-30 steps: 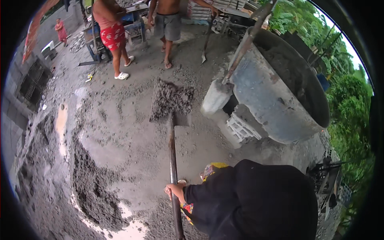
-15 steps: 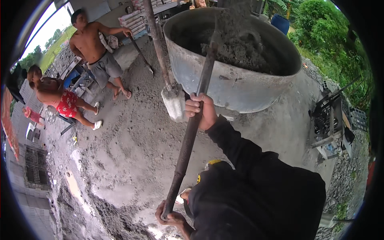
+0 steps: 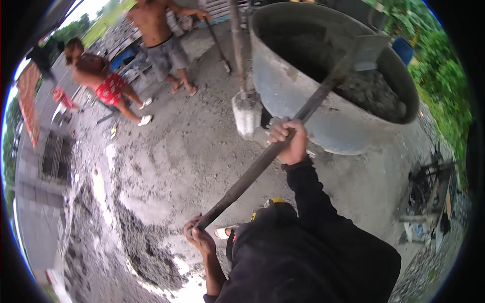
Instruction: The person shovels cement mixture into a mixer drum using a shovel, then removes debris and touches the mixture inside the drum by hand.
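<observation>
Holding a shovel (image 3: 247, 178) slantwise from lower centre to upper right of the frame, the person has both hands engaged and set well apart: the left hand (image 3: 201, 236) is wrapped about the butt of the shaft, and the right hand (image 3: 289, 140) is clenched around it further up. The blade (image 3: 372, 49) lies over the large metal tub (image 3: 323, 118) at upper right, beside the far rim; it appears bare, though the shaft near it is blurred. Grey mix (image 3: 378, 93) lies inside the tub. The step in hand is judged to be emptying the shovel into the tub; the next move would call for lifting the blade clear and drawing it back over the near rim. Whether the shaft touches that rim cannot be told. Edges to note: the curved tub wall and, just left of it, a post (image 3: 239, 55) in a pale concrete foot (image 3: 247, 120). Room for a swing is judged best over the grey floor (image 3: 182, 166) at centre left; two co-workers (image 3: 103, 78) (image 3: 160, 45) stand beyond it at upper left, and piled scrap (image 3: 427, 197) bounds the right side.
</observation>
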Demonstrator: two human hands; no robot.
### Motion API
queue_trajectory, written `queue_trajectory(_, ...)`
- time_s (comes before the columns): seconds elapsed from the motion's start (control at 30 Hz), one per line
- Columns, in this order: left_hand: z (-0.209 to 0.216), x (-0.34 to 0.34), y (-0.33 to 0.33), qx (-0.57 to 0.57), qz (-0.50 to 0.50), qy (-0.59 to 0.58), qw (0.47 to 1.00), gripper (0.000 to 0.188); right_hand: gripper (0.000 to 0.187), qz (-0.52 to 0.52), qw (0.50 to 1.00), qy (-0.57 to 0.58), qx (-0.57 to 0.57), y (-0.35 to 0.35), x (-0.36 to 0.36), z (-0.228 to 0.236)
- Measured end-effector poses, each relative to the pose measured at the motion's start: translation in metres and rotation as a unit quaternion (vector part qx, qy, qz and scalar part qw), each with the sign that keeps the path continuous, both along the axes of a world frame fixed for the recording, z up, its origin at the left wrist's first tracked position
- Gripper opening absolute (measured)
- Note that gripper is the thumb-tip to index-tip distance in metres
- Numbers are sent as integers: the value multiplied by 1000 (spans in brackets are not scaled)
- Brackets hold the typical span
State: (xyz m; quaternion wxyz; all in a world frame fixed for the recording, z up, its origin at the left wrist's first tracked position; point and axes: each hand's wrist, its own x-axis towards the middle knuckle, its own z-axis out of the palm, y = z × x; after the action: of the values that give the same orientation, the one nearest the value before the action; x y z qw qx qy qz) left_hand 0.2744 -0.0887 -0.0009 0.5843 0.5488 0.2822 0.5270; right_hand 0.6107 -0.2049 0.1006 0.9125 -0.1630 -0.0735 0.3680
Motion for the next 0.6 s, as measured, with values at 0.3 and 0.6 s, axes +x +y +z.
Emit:
queue_trajectory(0.3, -58, -71, -39, -582, 114, -11, 805, 45, 28, 19, 952, -238, 192, 4, 15, 106)
queue_trajectory(0.6, -77, -280, -79, -503, 374, -15, 779, 48, 37, 389, 918, -74, 6, 171, -154, 31)
